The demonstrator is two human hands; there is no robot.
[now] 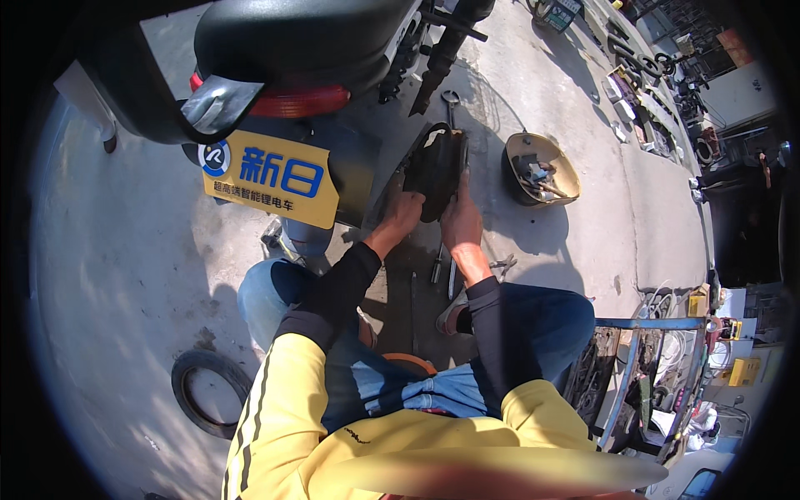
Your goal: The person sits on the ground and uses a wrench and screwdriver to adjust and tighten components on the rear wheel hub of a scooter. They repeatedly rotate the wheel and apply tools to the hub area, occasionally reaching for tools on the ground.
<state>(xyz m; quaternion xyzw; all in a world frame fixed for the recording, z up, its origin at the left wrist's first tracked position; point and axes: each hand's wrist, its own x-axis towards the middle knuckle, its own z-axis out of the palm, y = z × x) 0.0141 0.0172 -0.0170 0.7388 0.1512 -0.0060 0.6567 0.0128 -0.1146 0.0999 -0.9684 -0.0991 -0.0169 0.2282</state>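
- As you squat behind the scooter (292,50), both hands are on the black tyre (437,171), upright on the concrete (550,250) just R of the rear end.
- L hand (400,212): clenched on tyre's lower L edge.
- R hand (461,218): grasping lower R edge, fingers curled over rubber.
- Tyre sits betw. both palms, above them.
- Handling, prob.: stiff bead, flexy sidewall, fairly light, dusty so grippy. Take hold at the rim edge, not the tread.
- Nearby: tools (443,267) on ground below hands, bowl of parts (542,171) to R, spare tyre (204,392) lower L.
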